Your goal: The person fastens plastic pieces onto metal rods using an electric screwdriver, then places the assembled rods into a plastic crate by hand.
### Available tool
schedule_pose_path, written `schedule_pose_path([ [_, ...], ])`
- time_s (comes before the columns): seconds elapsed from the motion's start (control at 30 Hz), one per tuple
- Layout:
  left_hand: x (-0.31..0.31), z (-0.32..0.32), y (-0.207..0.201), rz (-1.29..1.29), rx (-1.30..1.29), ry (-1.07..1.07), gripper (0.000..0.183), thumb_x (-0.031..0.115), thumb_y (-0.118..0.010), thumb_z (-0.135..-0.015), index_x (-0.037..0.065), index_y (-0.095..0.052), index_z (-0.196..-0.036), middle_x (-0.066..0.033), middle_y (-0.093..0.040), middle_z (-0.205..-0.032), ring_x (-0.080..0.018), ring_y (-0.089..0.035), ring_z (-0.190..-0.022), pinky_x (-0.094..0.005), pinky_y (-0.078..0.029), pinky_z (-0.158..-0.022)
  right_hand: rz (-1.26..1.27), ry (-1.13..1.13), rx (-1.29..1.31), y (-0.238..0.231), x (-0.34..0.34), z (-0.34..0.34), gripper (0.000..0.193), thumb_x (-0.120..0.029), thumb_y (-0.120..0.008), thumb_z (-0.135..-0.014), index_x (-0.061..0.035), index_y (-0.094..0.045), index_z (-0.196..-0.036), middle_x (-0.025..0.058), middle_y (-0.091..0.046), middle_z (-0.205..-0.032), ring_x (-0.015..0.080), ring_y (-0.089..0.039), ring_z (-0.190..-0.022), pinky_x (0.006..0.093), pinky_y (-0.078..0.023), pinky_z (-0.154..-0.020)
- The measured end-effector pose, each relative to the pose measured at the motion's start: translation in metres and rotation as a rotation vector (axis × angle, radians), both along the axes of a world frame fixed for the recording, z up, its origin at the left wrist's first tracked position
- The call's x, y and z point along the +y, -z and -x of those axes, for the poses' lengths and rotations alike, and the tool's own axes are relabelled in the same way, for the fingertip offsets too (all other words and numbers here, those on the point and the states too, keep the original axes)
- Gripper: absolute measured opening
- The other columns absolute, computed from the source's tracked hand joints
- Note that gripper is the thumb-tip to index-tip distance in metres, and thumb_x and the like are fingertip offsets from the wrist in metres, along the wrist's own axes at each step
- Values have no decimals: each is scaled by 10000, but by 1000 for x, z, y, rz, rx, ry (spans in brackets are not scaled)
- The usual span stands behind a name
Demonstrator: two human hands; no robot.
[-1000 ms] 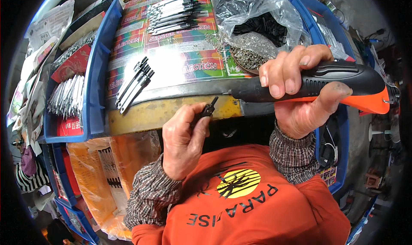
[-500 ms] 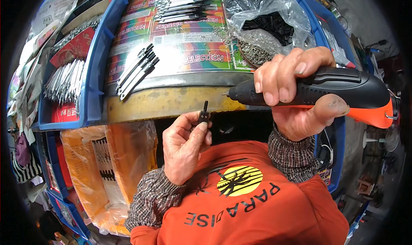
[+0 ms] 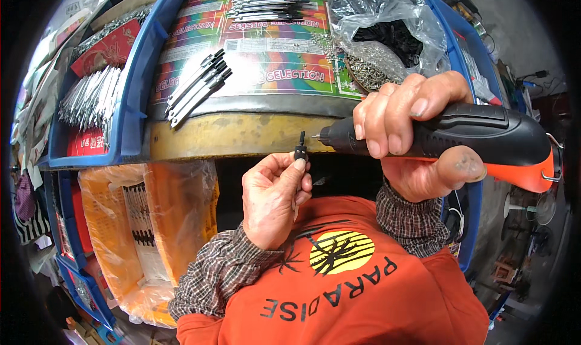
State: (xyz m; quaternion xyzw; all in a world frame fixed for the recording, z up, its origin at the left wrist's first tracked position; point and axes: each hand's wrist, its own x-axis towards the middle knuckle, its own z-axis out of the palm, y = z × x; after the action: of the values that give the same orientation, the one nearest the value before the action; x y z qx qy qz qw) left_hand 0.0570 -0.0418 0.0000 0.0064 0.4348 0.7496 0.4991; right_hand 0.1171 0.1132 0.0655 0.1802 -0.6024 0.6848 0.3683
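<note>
Near the table's front edge, my left hand point(image 3: 273, 191) pinches a small black part point(image 3: 300, 154) between thumb and fingers. A thin dark peg on it points up, and its face bears small holes or screws. My right hand point(image 3: 411, 124) is wrapped round a black and orange electric screwdriver point(image 3: 478, 130), held level with its bit pointing left. The bit's tip is close to the peg's side; whether they touch I cannot tell. Several silver strips with black ends point(image 3: 196, 91) lie on the table beyond my left hand.
Beyond the screwdriver, loose small screws point(image 3: 369, 71) lie beside a clear plastic bag point(image 3: 387, 18) of black parts. More silver strips point(image 3: 266, 0) lie at the back. A blue bin point(image 3: 136, 85) stands left, above a plastic-lined orange crate point(image 3: 175, 224) holding finished-looking strips.
My left hand has moved right and slightly up with the black part, bringing it closer to the screwdriver's bit. My right hand keeps its grip, and the whole view has shifted slightly.
</note>
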Motion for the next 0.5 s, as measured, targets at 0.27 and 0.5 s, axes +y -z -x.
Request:
schedule_pose_path([
  [0.27, 3, -3, 1, 57, 25, -24, 92, 65, -545, -850, -24, -526, -862, -58, -536, -686, -84, -470, -545, -186, -354, -435, 15, -87, -21, 4, -1, 4, 573, -585, -570, -734, -67, -416, -925, 10, -472, -645, 124, -495, -524, 288, -428, -556],
  [0.5, 3, -4, 4, 39, 44, -30, 97, 66, -546, -851, -25, -524, -872, -59, -535, -682, -85, -472, -550, -183, -351, -439, 19, -116, -69, 6, -3, 3, 565, -571, -585, -734, -64, -417, -919, 11, -482, -637, 126, -506, -520, 287, -437, -544],
])
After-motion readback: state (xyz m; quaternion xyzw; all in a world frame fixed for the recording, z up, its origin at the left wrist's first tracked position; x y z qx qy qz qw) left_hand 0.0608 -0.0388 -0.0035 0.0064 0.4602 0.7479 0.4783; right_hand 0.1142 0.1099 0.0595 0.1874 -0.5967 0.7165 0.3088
